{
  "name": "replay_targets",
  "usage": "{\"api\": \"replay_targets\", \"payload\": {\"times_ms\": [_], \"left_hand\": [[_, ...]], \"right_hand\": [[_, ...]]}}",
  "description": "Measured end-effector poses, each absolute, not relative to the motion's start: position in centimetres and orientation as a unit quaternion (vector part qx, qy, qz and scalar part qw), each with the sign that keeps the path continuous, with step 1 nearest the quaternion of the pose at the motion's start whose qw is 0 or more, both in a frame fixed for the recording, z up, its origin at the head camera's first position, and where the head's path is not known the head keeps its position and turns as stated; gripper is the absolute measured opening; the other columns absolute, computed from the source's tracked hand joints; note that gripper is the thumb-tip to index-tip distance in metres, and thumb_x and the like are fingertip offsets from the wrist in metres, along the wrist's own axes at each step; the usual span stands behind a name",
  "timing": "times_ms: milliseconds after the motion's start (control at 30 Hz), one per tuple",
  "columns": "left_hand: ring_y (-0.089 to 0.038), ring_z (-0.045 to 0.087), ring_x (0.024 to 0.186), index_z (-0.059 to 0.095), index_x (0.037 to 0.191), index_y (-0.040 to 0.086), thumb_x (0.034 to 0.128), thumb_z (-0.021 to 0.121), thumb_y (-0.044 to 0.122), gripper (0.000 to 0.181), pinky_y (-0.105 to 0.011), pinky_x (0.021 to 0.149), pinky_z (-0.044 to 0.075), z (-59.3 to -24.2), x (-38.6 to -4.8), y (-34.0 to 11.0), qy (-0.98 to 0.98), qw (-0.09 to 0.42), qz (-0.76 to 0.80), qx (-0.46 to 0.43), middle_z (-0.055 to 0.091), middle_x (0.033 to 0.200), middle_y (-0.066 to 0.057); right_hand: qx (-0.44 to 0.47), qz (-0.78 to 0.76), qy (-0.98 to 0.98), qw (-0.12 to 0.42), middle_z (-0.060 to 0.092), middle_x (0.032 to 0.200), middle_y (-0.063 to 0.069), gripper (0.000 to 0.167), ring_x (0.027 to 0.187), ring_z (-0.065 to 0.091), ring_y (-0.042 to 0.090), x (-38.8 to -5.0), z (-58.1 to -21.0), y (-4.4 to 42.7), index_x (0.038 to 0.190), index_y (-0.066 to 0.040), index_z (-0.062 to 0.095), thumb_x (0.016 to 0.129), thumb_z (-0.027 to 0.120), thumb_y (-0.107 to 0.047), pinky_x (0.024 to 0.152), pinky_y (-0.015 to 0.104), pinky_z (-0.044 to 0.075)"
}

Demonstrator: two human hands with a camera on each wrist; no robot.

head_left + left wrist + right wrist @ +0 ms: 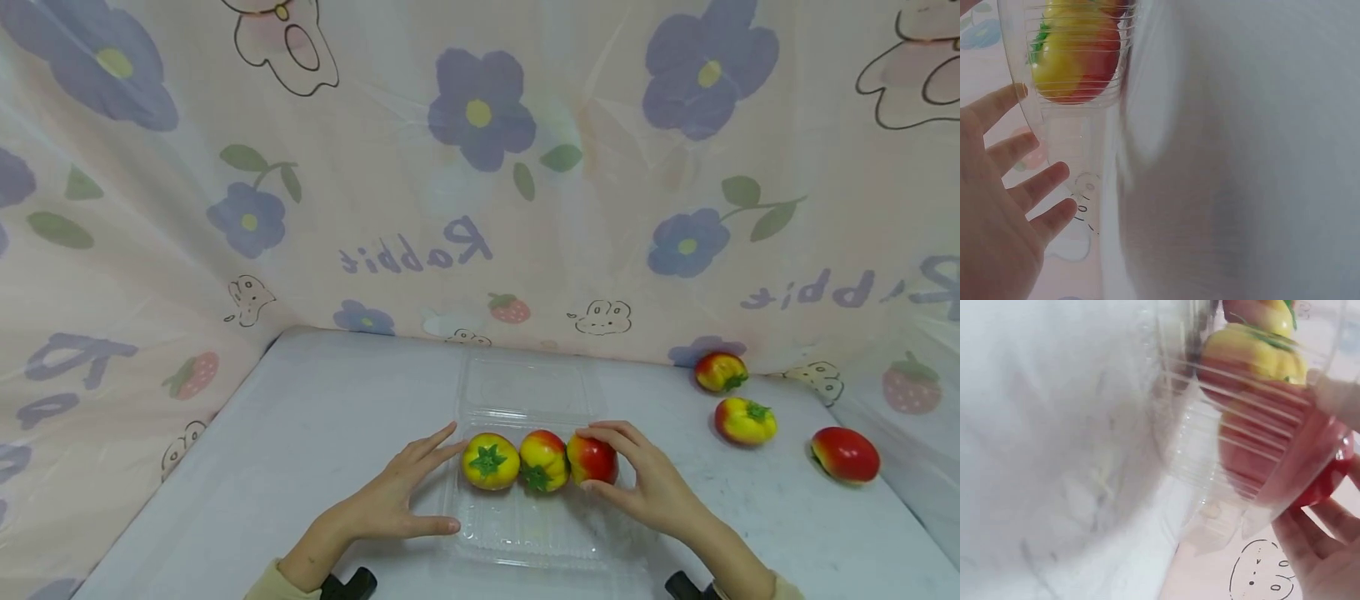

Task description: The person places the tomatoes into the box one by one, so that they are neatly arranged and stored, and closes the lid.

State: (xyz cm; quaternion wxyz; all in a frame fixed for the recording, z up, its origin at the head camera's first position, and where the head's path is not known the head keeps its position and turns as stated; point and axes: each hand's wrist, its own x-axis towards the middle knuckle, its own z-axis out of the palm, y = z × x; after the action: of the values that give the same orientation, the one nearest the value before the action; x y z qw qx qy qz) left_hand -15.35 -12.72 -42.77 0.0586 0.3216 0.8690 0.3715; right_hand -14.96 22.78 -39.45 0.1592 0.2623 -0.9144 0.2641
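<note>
A clear plastic clamshell box (525,529) lies with its lid (528,387) folded back. Three red-and-yellow fruits with green leafy tops sit in a row inside: a left one (480,468), a middle one (542,472) and a redder right one (597,460). My right hand (660,487) holds the right fruit between thumb and fingers, at the box's right side. My left hand (393,487) is spread at the left side, thumb and fingers near the rim. In the left wrist view its fingers (1044,184) are extended beside the clear wall.
Several more such fruits lie on the white table (360,392) to the right: one at the back (721,372), one in front of it (745,421) and a mostly red one (846,455) near the right edge. A printed curtain (390,183) hangs behind.
</note>
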Motion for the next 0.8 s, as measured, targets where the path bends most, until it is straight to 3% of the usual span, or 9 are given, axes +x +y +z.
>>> {"api": "replay_targets", "payload": {"times_ms": [133, 367, 500, 600, 733, 800], "left_hand": [[-0.038, 0.022, 0.143, 0.036, 0.148, 0.035, 0.0781, 0.072, 0.053, 0.08, -0.072, 0.103, 0.027, -42.61, -15.35, -12.61, 0.874, 0.059, 0.357, 0.324, 0.013, 0.162, -0.003], [-0.038, 0.022, 0.143, 0.037, 0.147, 0.035, 0.0786, 0.07, 0.054, 0.078, -0.071, 0.103, 0.026, -42.53, -15.2, -12.6, 0.876, 0.058, 0.354, 0.322, 0.012, 0.162, -0.003], [-0.038, 0.022, 0.143, 0.035, 0.148, 0.034, 0.0796, 0.07, 0.054, 0.079, -0.072, 0.103, 0.027, -42.52, -15.18, -12.61, 0.876, 0.057, 0.356, 0.32, 0.012, 0.162, -0.004], [-0.039, 0.022, 0.143, 0.034, 0.149, 0.034, 0.0803, 0.07, 0.052, 0.079, -0.073, 0.103, 0.026, -42.49, -15.21, -12.6, 0.877, 0.06, 0.355, 0.317, 0.011, 0.162, -0.005], [-0.04, 0.021, 0.143, 0.033, 0.149, 0.033, 0.0802, 0.07, 0.053, 0.081, -0.073, 0.103, 0.026, -42.49, -15.26, -12.58, 0.877, 0.059, 0.355, 0.317, 0.011, 0.162, -0.006], [-0.039, 0.021, 0.143, 0.032, 0.15, 0.032, 0.0803, 0.069, 0.053, 0.082, -0.072, 0.103, 0.027, -42.5, -15.3, -12.59, 0.876, 0.056, 0.357, 0.32, 0.011, 0.162, -0.007]], "right_hand": [[0.262, 0.254, -0.916, 0.163, 0.061, 0.119, -0.004, 0.055, 0.109, 0.055, 0.018, -15.19, -39.2, 22.71, 0.12, -0.022, 0.062, 0.07, 0.086, -0.026, 0.088, 0.047, 0.053], [0.244, 0.258, -0.928, 0.117, 0.061, 0.117, -0.007, 0.054, 0.099, 0.056, 0.011, -15.21, -38.85, 22.6, 0.119, -0.021, 0.06, 0.071, 0.085, -0.026, 0.082, 0.033, 0.056], [0.223, 0.234, -0.943, 0.083, 0.06, 0.121, -0.003, 0.055, 0.101, 0.059, 0.014, -14.96, -38.77, 22.46, 0.119, -0.021, 0.056, 0.072, 0.085, -0.027, 0.085, 0.038, 0.056], [0.218, 0.209, -0.949, 0.088, 0.054, 0.125, 0.003, 0.056, 0.099, 0.062, 0.02, -14.79, -38.9, 22.29, 0.119, -0.021, 0.056, 0.071, 0.085, -0.027, 0.081, 0.039, 0.057], [0.228, 0.196, -0.949, 0.096, 0.051, 0.116, 0.001, 0.055, 0.085, 0.058, 0.013, -14.76, -39.16, 22.29, 0.117, -0.022, 0.056, 0.071, 0.086, -0.026, 0.072, 0.029, 0.056], [0.235, 0.201, -0.946, 0.094, 0.052, 0.112, -0.003, 0.054, 0.086, 0.056, 0.011, -14.89, -39.31, 22.44, 0.118, -0.022, 0.057, 0.072, 0.085, -0.026, 0.075, 0.029, 0.056]]}}
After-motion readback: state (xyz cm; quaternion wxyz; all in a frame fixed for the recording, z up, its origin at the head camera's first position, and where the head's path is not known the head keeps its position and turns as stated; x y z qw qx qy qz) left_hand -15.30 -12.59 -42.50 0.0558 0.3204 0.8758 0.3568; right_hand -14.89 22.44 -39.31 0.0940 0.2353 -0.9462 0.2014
